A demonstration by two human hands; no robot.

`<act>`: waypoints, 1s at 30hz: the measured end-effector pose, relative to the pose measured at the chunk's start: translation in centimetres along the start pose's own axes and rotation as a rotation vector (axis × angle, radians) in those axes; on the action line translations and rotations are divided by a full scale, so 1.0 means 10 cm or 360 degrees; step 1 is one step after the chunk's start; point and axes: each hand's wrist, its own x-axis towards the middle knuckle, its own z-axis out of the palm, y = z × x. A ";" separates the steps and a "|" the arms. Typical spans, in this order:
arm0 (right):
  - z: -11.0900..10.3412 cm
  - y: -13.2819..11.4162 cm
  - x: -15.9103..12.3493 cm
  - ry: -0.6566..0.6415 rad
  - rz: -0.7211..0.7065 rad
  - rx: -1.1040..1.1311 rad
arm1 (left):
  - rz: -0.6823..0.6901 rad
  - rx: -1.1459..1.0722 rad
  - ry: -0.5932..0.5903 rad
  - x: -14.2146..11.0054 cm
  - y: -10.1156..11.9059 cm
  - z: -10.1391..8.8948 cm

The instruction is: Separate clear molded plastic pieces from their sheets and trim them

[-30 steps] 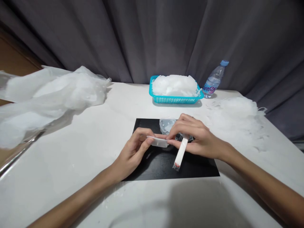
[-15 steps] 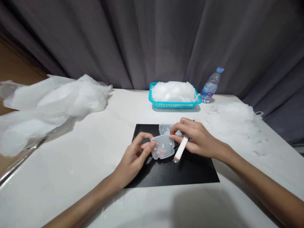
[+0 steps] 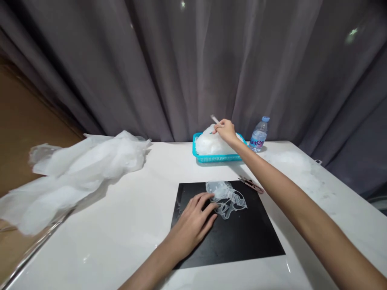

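My left hand [image 3: 195,221] lies on the black mat [image 3: 242,237] with its fingers apart. Its fingertips touch or nearly touch a small heap of clear, thin plastic cut-outs [image 3: 228,201]. My right hand [image 3: 225,131] reaches over the turquoise basket [image 3: 217,158]. Its fingers are closed round a slim white stick [image 3: 215,119], whose end pokes up to the left. Below the fingertips a translucent white piece [image 3: 208,131] stands on the white pile [image 3: 211,144] in the basket; whether the fingers still grip it, I cannot tell.
Pink-handled thread snips [image 3: 251,185] lie at the mat's upper right corner. A water bottle [image 3: 259,135] stands beside the basket. White filmy sheets [image 3: 99,161] cover the table's left side, and clear scraps [image 3: 296,167] its right. A grey curtain [image 3: 169,72] hangs behind.
My right hand has gone from the mat to the basket, keeping the white stick. My left hand has let go of the translucent piece and lies flat. The camera view has tilted up.
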 end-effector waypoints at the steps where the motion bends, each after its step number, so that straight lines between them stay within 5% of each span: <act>1: 0.01 -0.05 -0.01 -0.0017 -0.0009 -0.0068 | 0.0027 0.0018 0.0019 0.00 0.01 -0.01; 4: -0.07 -0.16 -0.22 -0.0086 -0.0134 -0.0239 | 0.0152 0.0054 0.0029 0.00 0.03 -0.02; 8: -0.29 -0.19 -0.92 -0.0446 -0.0335 -0.0360 | 0.0408 0.0068 0.0018 -0.02 0.12 -0.01; 11: -0.45 -0.06 -1.61 -0.0870 -0.0519 -0.0345 | 0.0537 -0.0012 -0.0005 -0.04 0.22 0.01; 15: -0.59 0.26 -2.23 -0.1026 -0.0496 -0.0449 | 0.0443 -0.0132 0.0035 -0.01 0.17 -0.04; 20: -0.63 0.56 -2.31 -0.0764 -0.0335 -0.0477 | -0.0288 -0.0302 0.0126 0.16 -0.18 -0.10; 25: -0.63 0.71 -2.14 -0.0750 -0.0152 -0.0331 | -0.0294 -0.0486 0.0048 0.24 -0.29 -0.01; 30: -0.57 0.84 -1.91 -0.0683 0.0136 -0.0588 | -0.0182 -0.0434 0.0028 0.20 -0.19 0.05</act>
